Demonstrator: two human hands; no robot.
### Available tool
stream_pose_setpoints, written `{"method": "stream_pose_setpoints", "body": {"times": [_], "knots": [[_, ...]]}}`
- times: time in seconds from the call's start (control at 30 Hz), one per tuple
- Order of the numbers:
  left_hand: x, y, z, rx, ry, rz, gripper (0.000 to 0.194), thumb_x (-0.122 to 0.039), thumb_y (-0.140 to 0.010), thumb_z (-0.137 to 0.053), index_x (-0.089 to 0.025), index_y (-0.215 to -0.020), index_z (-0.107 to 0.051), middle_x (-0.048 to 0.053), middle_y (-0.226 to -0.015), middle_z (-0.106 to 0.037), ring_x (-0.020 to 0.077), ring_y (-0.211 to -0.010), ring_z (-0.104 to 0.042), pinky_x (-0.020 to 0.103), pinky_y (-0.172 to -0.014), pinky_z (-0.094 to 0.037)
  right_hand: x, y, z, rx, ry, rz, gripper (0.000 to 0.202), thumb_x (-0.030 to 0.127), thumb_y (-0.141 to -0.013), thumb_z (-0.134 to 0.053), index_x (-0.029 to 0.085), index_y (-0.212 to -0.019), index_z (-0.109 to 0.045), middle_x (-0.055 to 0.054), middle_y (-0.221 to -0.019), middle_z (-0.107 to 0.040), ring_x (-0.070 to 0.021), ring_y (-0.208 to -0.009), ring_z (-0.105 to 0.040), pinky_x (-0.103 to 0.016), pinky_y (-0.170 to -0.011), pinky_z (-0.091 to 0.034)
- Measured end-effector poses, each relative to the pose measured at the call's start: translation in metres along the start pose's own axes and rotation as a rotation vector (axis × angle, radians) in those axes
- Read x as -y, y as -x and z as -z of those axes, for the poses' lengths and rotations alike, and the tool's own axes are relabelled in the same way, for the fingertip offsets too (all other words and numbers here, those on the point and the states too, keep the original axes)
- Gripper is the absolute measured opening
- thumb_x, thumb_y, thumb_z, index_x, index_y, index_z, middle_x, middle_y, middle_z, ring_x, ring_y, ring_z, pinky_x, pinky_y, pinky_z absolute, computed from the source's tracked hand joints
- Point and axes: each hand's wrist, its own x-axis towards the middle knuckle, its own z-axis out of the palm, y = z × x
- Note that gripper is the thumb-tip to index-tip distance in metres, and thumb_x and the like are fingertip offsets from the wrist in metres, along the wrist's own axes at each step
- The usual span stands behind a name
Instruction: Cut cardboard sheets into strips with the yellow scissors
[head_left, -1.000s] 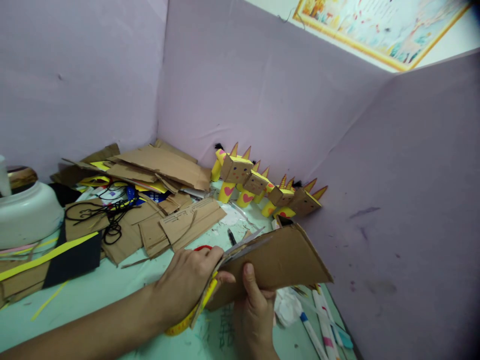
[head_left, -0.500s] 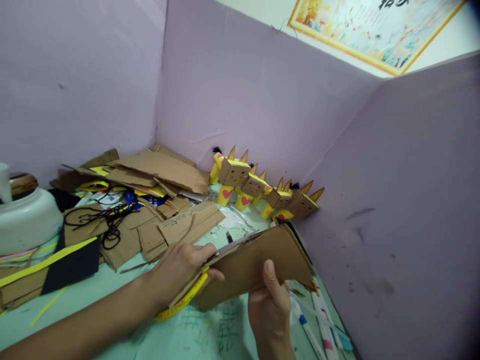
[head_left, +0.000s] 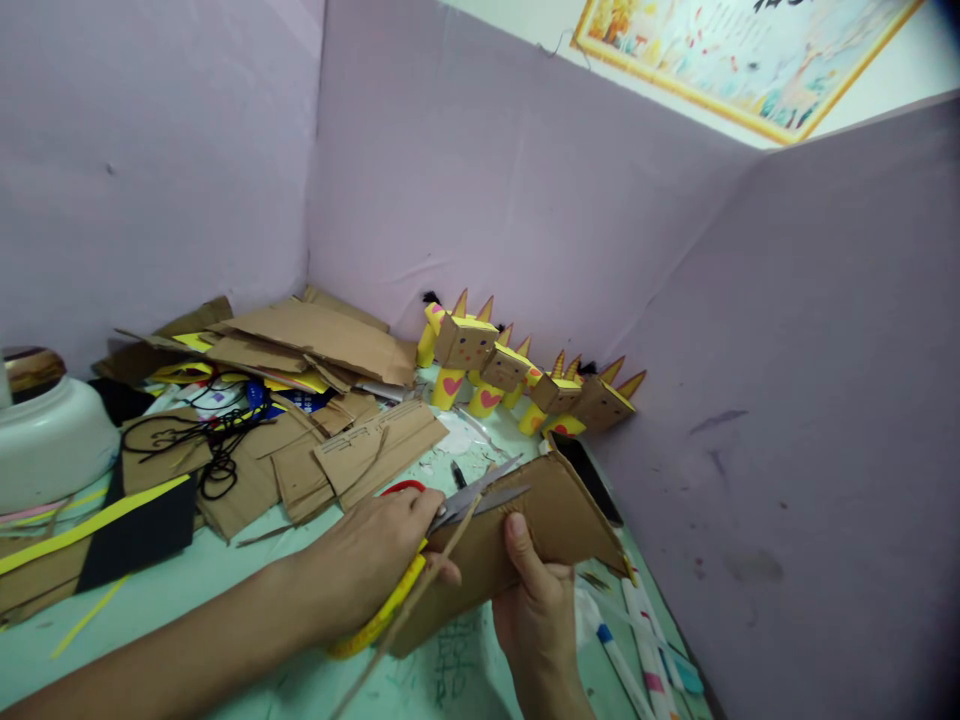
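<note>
now that scissors (head_left: 457,503) gape, strip (head_left: 394,632) slanting across

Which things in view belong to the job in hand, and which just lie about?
In use:
scissors, in the left hand
cardboard piece, in the right hand
narrow cardboard strip

Seemingly lying about:
horned figures
black cord
markers
cardboard scraps
white container

On the table (head_left: 210,600), far left, the jar (head_left: 56,445); right of it, scraps (head_left: 322,340) with cord (head_left: 221,455) on top. Figures (head_left: 506,370) stand behind, near the wall (head_left: 480,180) — the pen (head_left: 457,476) before them. Cardboard (head_left: 566,525) in front, scissors (head_left: 471,492) at its upper edge — markers (head_left: 646,650) right.
</note>
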Motion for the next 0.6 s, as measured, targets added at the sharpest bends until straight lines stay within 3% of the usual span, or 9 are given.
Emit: {"method": "stream_pose_setpoints", "body": {"times": [0.17,0.6], "knots": [[-0.0047,0.0000,0.0060,0.043,-0.160,0.046,0.035,-0.046,-0.080,-0.056,-0.018,-0.100,-0.052,0.008,-0.091,-0.065,0.0273,-0.084,-0.062,0.033,-0.066,-0.044,-0.0026,0.0005,0.0015,0.000,0.002,-0.016,0.050,0.042,-0.066,-0.070,0.011,-0.106,-0.065,-0.011,-0.090,-0.073,-0.0275,-0.094,-0.063,-0.040,-0.086,-0.046],[-0.0023,0.0046,0.0046,0.009,-0.135,0.021,0.028,-0.046,-0.082,-0.056,-0.020,-0.084,-0.049,0.005,-0.078,-0.066,0.0242,-0.072,-0.064,0.028,-0.058,-0.042,-0.0048,0.0006,0.0017,-0.022,0.009,0.003,0.047,0.042,-0.065,-0.071,0.009,-0.097,-0.068,-0.012,-0.083,-0.073,-0.0291,-0.094,-0.063,-0.042,-0.088,-0.045]]}}
